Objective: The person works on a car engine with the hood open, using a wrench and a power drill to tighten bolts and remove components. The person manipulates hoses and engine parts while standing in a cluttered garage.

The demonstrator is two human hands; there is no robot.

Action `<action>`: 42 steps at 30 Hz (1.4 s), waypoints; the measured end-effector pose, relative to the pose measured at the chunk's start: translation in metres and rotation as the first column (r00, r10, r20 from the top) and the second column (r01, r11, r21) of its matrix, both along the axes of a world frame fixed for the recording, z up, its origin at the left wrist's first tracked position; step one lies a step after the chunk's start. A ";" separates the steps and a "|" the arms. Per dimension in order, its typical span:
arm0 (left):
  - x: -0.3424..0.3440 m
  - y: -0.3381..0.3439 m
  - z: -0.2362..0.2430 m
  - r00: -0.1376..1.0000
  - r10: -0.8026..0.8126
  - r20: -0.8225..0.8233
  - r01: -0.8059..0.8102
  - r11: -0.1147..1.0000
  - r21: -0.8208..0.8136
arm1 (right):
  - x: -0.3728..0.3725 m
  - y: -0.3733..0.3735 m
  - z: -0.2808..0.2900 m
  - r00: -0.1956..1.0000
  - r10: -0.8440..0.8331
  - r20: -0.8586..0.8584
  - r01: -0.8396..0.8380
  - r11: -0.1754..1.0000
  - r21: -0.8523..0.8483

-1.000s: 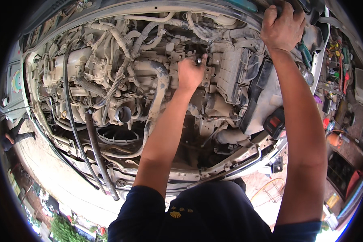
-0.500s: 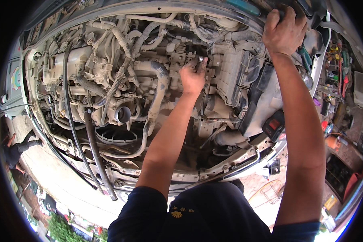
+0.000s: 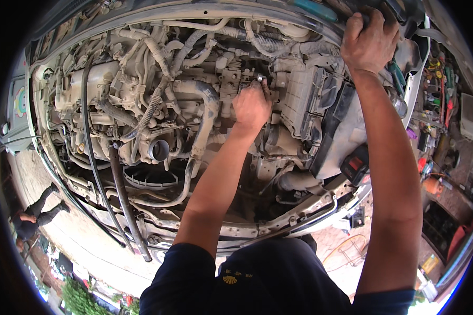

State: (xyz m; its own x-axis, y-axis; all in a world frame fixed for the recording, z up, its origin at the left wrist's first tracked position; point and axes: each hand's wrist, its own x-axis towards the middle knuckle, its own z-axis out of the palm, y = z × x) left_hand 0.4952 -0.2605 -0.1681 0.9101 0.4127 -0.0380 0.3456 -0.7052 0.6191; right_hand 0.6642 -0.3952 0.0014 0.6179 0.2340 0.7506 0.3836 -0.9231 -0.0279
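Note:
I lean over a dusty car engine bay (image 3: 142, 105). My left hand (image 3: 252, 105) reaches into the middle of the engine, with its fingers closed around a small metal tool (image 3: 259, 79) set against a fitting beside the grey box-shaped housing (image 3: 305, 100). My right hand (image 3: 370, 42) is up at the far right, gripping the upper edge of the car body (image 3: 320, 10). Both forearms are bare and come in from the lower edge.
A long black hose (image 3: 126, 210) hangs over the front crossmember. An open round pipe mouth (image 3: 159, 150) sits left of my arm. A black and red box (image 3: 354, 165) lies on the right. Hand tools (image 3: 436, 68) are scattered at the far right. Another person (image 3: 34, 212) is at the left.
My left hand has shifted slightly on the fitting, still closed on the tool. My right hand keeps its grip on the body edge.

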 end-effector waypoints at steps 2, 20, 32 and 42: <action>0.003 -0.005 0.000 0.998 0.058 -0.033 -0.061 0.995 -0.076 | 0.000 0.000 0.000 1.000 -0.001 0.010 0.001 1.000 -0.009; 0.102 0.051 -0.028 0.977 -0.196 -0.082 0.178 0.966 -0.185 | 0.002 -0.001 0.000 0.999 -0.011 0.040 0.013 0.999 -0.034; 0.126 0.057 -0.040 0.917 -0.322 -0.235 0.195 0.876 -0.440 | 0.004 -0.006 -0.005 0.999 -0.010 0.040 0.011 1.000 -0.017; 0.060 0.052 -0.010 0.975 -0.218 -0.036 0.197 0.930 -0.310 | 0.002 0.001 -0.001 0.995 0.063 0.076 -0.062 0.998 -0.007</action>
